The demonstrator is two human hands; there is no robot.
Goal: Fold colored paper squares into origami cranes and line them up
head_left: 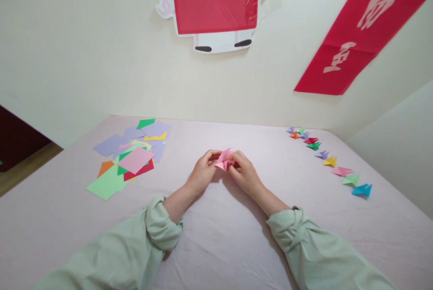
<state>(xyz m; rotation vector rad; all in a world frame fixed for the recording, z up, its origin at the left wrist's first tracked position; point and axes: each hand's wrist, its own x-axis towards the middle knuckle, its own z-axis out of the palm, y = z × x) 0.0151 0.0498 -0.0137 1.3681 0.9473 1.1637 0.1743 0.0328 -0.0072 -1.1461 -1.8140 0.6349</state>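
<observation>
A small piece of folded pink paper [223,160] with pointed flaps is held between both hands, above the middle of the table. My left hand [204,170] grips its left side, fingers curled around behind it. On the other side, my right hand [244,172] pinches the paper between thumb and fingers. Parts of the fingertips and the back of the paper are hidden. Both wrists come out of rolled light green sleeves.
Loose coloured paper sheets [137,160] lie in a heap on the left of the pale cloth-covered table [209,245]. Several folded paper figures [330,161] form a slanting row on the right. Behind stands a wall with a red banner [358,37] and a red-and-white cutout [216,1].
</observation>
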